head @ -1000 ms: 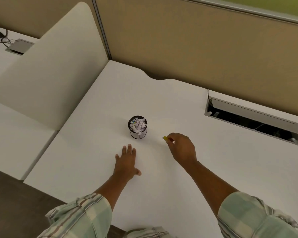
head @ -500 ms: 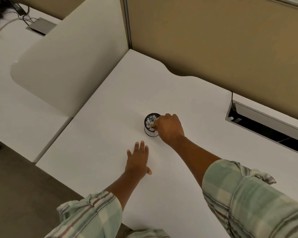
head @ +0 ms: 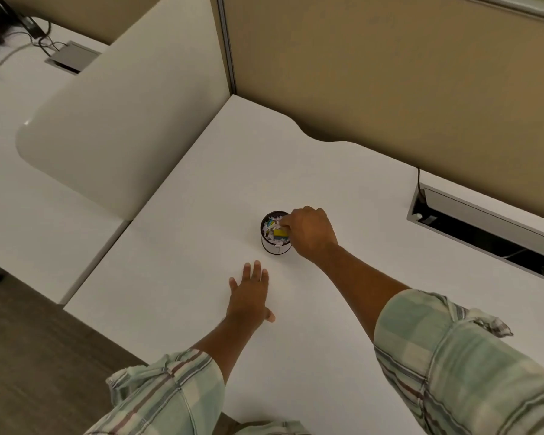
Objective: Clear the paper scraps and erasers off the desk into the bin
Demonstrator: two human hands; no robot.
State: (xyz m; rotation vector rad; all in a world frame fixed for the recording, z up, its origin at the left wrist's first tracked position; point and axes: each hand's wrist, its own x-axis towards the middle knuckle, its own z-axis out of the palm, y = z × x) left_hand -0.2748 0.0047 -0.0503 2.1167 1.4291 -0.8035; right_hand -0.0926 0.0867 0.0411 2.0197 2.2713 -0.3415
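A small round bin [head: 274, 248] with a dark rim and a white wall stands mid-desk, filled with white paper scraps [head: 269, 226]. A yellow eraser [head: 279, 233] lies on top of the scraps inside the rim. My right hand [head: 311, 233] hovers over the bin's right side, fingers curled down, fingertips pinching the eraser's right end. My left hand [head: 250, 293] rests flat on the white desk [head: 201, 215] in front of the bin, fingers spread, holding nothing.
A tan partition [head: 390, 73] walls the desk's back. An open cable tray [head: 484, 227] is sunk into the desk at right. A white divider panel [head: 123, 120] stands at left; beyond it, a neighbouring desk has a grommet and cables [head: 66, 56]. Floor lies bottom left.
My right hand carried the yellow eraser from the desk, right of the bin, up over the bin; the eraser now sits on the scraps. My left hand stayed flat. The camera shifted.
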